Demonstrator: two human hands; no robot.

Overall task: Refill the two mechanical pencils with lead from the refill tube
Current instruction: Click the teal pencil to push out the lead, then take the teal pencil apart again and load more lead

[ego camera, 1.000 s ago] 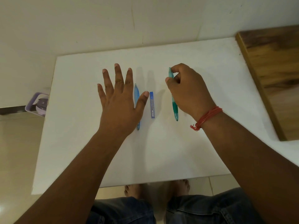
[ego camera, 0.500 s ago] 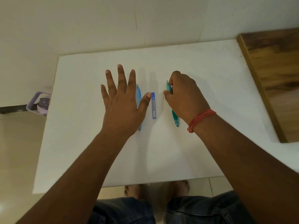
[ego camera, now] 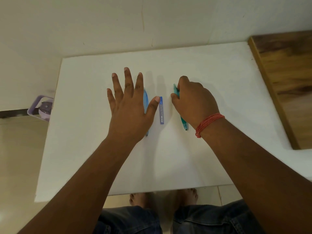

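A light blue mechanical pencil [ego camera: 145,101] lies lengthwise on the white table [ego camera: 211,73], partly hidden under my left hand [ego camera: 130,108], which is flat with fingers spread and holds nothing. A dark blue lead refill tube [ego camera: 161,110] lies just right of that hand's thumb. My right hand [ego camera: 194,100] curls over a teal-green mechanical pencil [ego camera: 184,124]; its fingers pinch the upper end [ego camera: 175,89] while the tip end rests on the table near the wrist.
A wooden surface [ego camera: 287,73] adjoins the table on the right. A lilac container [ego camera: 42,108] sits on the floor past the table's left edge. My knees and feet show below the near edge.
My right hand slid down along the green pencil toward me and closed over it. The left hand stayed flat beside the blue pencil.
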